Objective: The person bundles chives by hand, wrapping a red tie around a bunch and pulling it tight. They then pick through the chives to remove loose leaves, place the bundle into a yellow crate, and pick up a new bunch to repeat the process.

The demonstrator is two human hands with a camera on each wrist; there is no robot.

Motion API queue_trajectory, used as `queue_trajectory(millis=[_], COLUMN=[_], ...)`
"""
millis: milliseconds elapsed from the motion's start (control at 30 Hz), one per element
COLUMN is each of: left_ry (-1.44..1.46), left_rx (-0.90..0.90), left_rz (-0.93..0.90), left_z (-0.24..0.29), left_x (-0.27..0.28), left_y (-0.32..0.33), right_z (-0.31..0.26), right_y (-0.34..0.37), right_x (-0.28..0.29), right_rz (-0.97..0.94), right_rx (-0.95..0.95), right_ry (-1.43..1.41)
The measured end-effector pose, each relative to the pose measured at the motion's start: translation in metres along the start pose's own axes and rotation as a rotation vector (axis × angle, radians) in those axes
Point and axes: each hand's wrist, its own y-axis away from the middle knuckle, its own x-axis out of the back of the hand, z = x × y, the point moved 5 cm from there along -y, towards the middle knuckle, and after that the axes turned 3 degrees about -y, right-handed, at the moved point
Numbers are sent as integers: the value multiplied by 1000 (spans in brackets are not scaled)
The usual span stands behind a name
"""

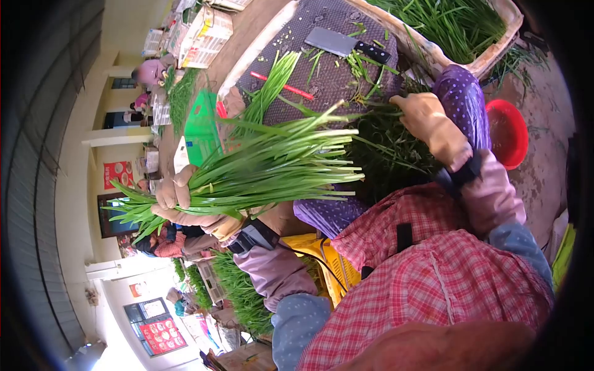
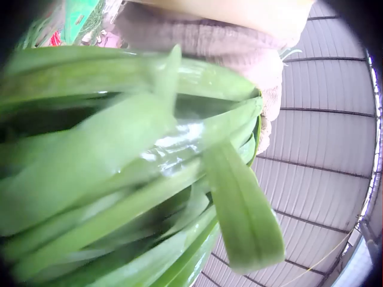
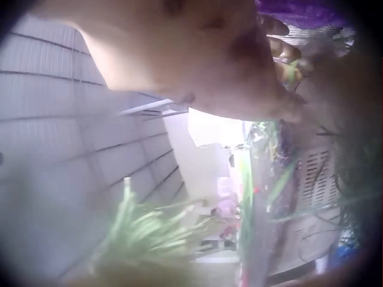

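Observation:
A thick bunch of long green stalks (image 1: 266, 164) is gripped by my gloved left hand (image 1: 185, 201) around its leafy part, the pale cut ends pointing toward the right of the head view. Broad wet leaves (image 2: 149, 149) fill the left wrist view beside the glove (image 2: 203, 42). My right hand (image 1: 427, 120) is beside the purple dotted knee, above a dark heap of loose leaves (image 1: 396, 148). Its fingers are curled, with green bits between them in the right wrist view (image 3: 290, 72). The stalk ends (image 3: 149, 233) look blurred there.
A cleaver (image 1: 334, 42), red strip (image 1: 281, 85) and smaller stalk bunch (image 1: 272, 89) lie on the dark textured board (image 1: 297, 28). Around it are a tray of greens (image 1: 516, 21), green crate (image 1: 203, 127), red basin (image 1: 507, 133) and yellow crate (image 1: 309, 247). People sit farther off.

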Motion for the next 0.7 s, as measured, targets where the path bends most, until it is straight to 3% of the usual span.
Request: queue_trajectory(millis=[67, 133, 200, 267, 333, 367, 467, 500, 533, 600, 667, 700], left_ry=[-11, -1, 40, 31, 0, 14, -84, -2, 5, -44, -95, -121], left_rx=[-39, -51, -16, -55, -115, -57, -89, -84, -84, -52, -27, -13], left_rz=[-21, -81, -43, -71, -26, -65, -22, -28, -24, 42, 45, 19], left_z=[3, 2, -10, -10, -15, -25, -25, -29, -30, -34, -31, -32], left_x=[1, 0, -5, -1, -2, -10, -8, -8, -6, 0, 7, 8], left_y=[-2, -3, -4, -8, -8, -8, -4, -3, -2, 2, 5, 5], right_z=[-29, -68, -99, -114, -128, -135, -135, -135, -134, -135, -125, -116], right_y=[25, 32, 28, 8, -8, -8, -15, -13, -7, 2, -16, -18], right_x=[35, 53, 57, 34, 14, 11, -12, -14, 5, 16, 4, 5], right_rz=[124, 141, 75, 72, -192, -289, -159, -101, -175, -150, -161, -209], right_rx=[149, 451, 578, 488, 458, 347, 207, 232, 186, 260, 366, 392], right_ry=[-207, -712, -822, -644, -1063, -1292, -1445, -1444, -1063, -973, -1142, -1518])
